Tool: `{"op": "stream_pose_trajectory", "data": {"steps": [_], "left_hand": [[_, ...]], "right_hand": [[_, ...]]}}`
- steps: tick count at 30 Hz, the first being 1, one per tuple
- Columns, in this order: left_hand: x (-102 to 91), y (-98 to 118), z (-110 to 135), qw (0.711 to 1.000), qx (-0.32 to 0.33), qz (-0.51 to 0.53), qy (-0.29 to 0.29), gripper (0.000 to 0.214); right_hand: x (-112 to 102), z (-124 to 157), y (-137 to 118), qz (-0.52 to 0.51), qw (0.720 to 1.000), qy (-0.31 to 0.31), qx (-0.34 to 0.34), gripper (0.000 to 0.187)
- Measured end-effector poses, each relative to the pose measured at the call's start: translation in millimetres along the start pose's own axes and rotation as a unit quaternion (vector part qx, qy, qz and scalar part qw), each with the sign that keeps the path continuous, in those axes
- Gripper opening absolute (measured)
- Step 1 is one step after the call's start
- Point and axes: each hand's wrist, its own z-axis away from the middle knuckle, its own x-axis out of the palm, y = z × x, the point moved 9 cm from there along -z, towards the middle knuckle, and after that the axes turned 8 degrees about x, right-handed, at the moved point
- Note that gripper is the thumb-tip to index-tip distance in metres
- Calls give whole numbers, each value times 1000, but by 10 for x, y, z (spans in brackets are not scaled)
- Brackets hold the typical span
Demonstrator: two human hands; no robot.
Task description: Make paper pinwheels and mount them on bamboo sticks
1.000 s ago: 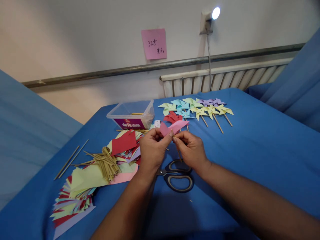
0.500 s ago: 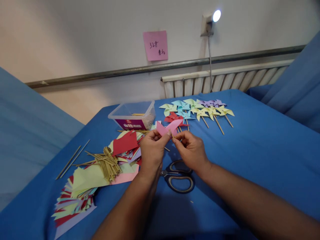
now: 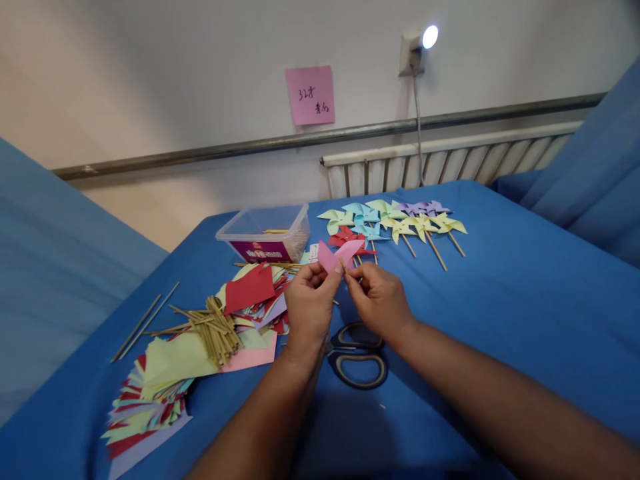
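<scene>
A pink paper pinwheel is held up between my two hands over the table. My left hand pinches its lower left side between thumb and fingers. My right hand is closed at its fingertips on a short wooden stick that meets the pinwheel's middle. Most of the stick is hidden by my fingers. Below my hands lies a pair of scissors with dark handles, its blades hidden behind my left forearm.
Finished pinwheels in several colours lie at the back right. A clear plastic box stands at the back left. Nearer are a bundle of sticks, a red paper sheet and fanned paper strips. Two longer rods lie far left.
My left hand has shifted slightly right, closer to my right hand. The pink pinwheel has turned a little, its left blade more upright. Both hands keep their grip.
</scene>
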Motion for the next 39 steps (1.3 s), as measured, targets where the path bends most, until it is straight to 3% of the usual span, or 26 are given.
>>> {"op": "stream_pose_trajectory", "data": {"steps": [4,7,10,12,14,17,21,26,32,39], "left_hand": [[100,59,36,998,-15,32,-48,30],[108,101,20,997,-12,57,-55,31],[-7,100,-33,998,1,55,3,32],[-54,52,-51,998,-12,56,30,36],[-27,-38,-45,996,-51,68,21,38],[63,-169,3,988,-120,92,-18,38],[30,-221,24,984,-143,110,-1,34],[133,-246,67,979,-154,126,-51,30],[94,-297,72,986,-138,86,-33,32],[86,-345,69,987,-142,57,-54,32]], "right_hand": [[-5,-63,289,-148,982,6,120,12],[64,-77,446,-289,935,-19,206,18],[194,-46,500,-406,871,-71,267,25],[273,-10,497,-461,833,-103,288,27],[333,32,495,-484,811,-127,304,27],[392,78,474,-499,793,-153,316,28],[420,94,464,-525,768,-162,328,30],[449,95,495,-510,781,-163,323,29],[509,139,524,-478,803,-169,313,26],[463,104,531,-455,825,-165,293,24]]}}
